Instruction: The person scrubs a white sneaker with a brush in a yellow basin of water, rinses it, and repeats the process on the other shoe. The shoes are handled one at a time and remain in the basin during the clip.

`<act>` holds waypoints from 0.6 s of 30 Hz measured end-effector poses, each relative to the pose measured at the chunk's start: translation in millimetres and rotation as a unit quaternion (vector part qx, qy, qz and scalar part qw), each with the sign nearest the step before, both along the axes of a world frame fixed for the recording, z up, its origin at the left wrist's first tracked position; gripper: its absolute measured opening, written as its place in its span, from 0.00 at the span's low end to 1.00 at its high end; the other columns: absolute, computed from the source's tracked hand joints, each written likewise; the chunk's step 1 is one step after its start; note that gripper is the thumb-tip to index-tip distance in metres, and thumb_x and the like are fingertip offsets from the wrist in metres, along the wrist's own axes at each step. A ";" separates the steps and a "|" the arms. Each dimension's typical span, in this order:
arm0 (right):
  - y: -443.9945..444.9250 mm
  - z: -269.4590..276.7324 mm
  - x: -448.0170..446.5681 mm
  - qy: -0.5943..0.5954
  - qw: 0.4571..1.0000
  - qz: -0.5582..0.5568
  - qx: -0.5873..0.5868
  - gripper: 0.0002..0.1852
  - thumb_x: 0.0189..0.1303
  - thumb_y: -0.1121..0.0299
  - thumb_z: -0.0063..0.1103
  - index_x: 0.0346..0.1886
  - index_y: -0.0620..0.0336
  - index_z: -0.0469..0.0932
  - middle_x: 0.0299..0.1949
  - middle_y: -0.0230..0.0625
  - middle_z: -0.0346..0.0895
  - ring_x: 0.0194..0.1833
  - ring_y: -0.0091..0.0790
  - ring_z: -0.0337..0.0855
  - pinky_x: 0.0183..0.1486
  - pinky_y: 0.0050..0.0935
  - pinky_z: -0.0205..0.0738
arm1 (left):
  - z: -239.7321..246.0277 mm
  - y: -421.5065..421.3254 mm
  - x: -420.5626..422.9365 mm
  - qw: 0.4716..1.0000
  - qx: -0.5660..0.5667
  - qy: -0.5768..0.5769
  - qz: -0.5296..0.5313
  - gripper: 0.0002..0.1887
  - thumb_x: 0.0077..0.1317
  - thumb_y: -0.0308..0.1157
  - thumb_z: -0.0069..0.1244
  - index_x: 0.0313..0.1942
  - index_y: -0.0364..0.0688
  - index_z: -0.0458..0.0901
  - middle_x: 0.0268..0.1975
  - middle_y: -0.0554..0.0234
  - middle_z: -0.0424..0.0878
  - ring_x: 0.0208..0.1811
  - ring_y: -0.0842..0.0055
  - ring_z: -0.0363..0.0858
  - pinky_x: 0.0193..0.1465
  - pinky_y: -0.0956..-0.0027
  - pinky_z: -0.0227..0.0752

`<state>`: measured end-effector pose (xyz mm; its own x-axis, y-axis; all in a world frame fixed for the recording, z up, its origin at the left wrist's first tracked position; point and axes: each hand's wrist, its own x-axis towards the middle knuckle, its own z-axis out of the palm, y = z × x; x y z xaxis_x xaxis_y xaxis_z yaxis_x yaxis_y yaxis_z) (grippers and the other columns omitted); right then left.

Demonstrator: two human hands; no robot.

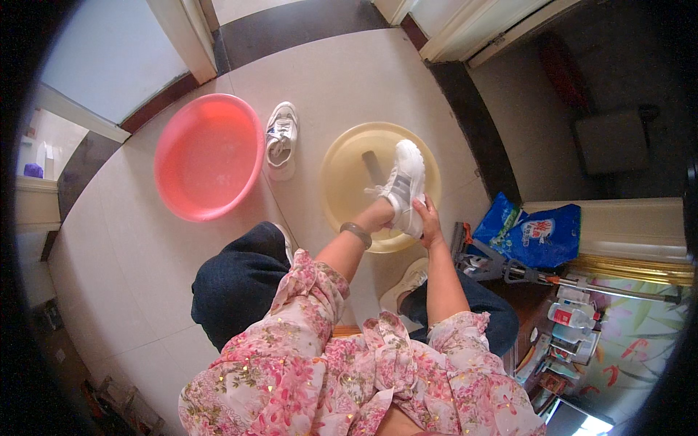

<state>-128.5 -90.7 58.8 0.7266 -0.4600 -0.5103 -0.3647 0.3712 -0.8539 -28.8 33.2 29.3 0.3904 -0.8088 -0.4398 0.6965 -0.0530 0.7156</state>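
Observation:
A white sneaker [410, 180] with grey stripes on its side is held over a yellow plastic basin [339, 218], its toe pointing away from me. My left hand [379, 214] reaches into the shoe's opening, so its fingers are hidden. Around the heel, my right hand [429, 220] has its thumb and fingers on the sole and back. White laces hang loose at the shoe's left side. In the basin's cloudy water lies a narrow grey object [373, 167], too indistinct to name. A second white sneaker [282, 136] rests upright on the floor to the left.
Left of that sneaker stands a pink plastic basin [210, 158] with liquid in it. Blue detergent bags [537, 234] lie by the right wall, beside a squeeze mop [491, 261]. Several bottles [570, 316] and small items crowd a surface at right. Door frames edge the tiled floor.

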 end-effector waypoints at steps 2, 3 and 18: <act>0.1 -3.4 -1.1 -0.019 1.000 -0.009 -0.005 0.31 0.65 0.60 0.59 0.69 0.60 0.63 0.59 0.38 0.72 0.56 0.34 0.74 0.59 0.32 0.69 | 5.5 -1.5 3.1 0.999 0.016 -0.036 0.003 0.21 0.65 0.35 0.50 0.58 0.43 0.73 0.35 0.68 0.80 0.27 0.80 0.75 0.21 0.68 0.64; 0.0 -4.9 -1.5 -0.020 1.000 -0.022 -0.001 0.30 0.65 0.60 0.58 0.68 0.60 0.64 0.58 0.37 0.73 0.56 0.33 0.74 0.60 0.31 0.67 | 8.0 -2.2 5.2 0.998 0.023 -0.056 0.007 0.21 0.65 0.35 0.50 0.58 0.43 0.73 0.35 0.68 0.80 0.27 0.80 0.75 0.21 0.68 0.64; 6.7 -9.6 0.3 -0.007 0.999 0.015 -0.039 0.30 0.66 0.58 0.58 0.67 0.60 0.64 0.59 0.38 0.73 0.56 0.34 0.76 0.58 0.33 0.70 | 10.9 -1.7 5.8 0.988 0.064 -0.124 0.059 0.19 0.65 0.34 0.50 0.56 0.42 0.74 0.33 0.66 0.79 0.25 0.80 0.73 0.21 0.68 0.64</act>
<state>-128.1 -84.0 49.2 0.7476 -0.4766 -0.4626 -0.3617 0.2921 -0.8854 -23.0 31.5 40.2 0.5871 -0.6955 -0.4143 0.5069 -0.0831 0.8580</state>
